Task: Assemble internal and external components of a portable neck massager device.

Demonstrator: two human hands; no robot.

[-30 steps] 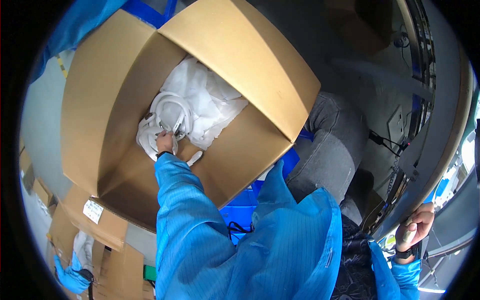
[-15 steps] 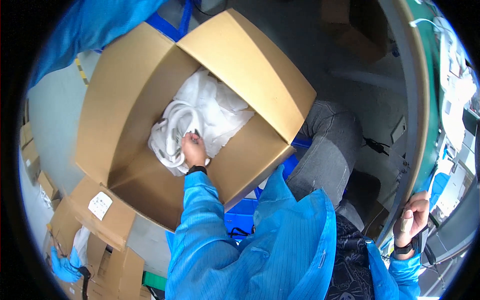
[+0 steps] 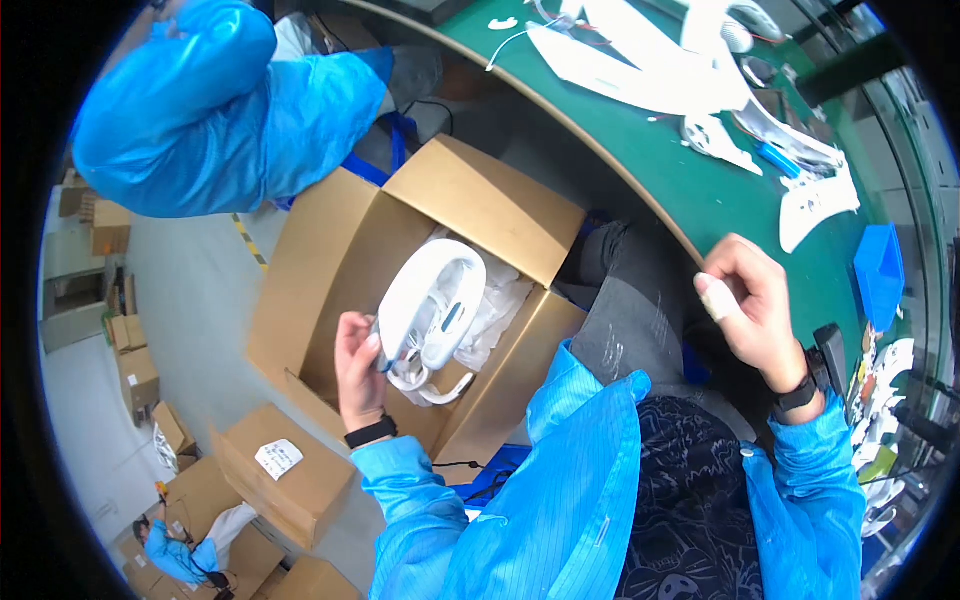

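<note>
My left hand [image 3: 360, 375] grips the lower left rim of a white plastic ring-shaped housing [image 3: 408, 285], thumb and fingers pinching its edge. The housing is tilted above an open cardboard box [image 3: 490, 210], and a small dark slot shows on its inner part. A loop of white cable [image 3: 445, 392] hangs beneath it. Crumpled white wrapping [image 3: 500, 310] lies inside the box, partly hidden by the housing. Beside the edge of the green table, my right hand [image 3: 750, 310] is loosely curled with its thumb against the bent fingers. Nothing shows in it.
The green table [image 3: 610, 130] curves along the right, bearing white plastic parts [image 3: 640, 65] and a blue bin [image 3: 880, 275]. A co-worker's blue sleeve [image 3: 180, 120] is close at upper left. More cardboard boxes [image 3: 285, 475] and another person [image 3: 185, 550] are at lower left.
My left hand has come up out of the box, bringing the white housing with it. My right hand appears higher and nearer the middle. The view has swung toward the table.
</note>
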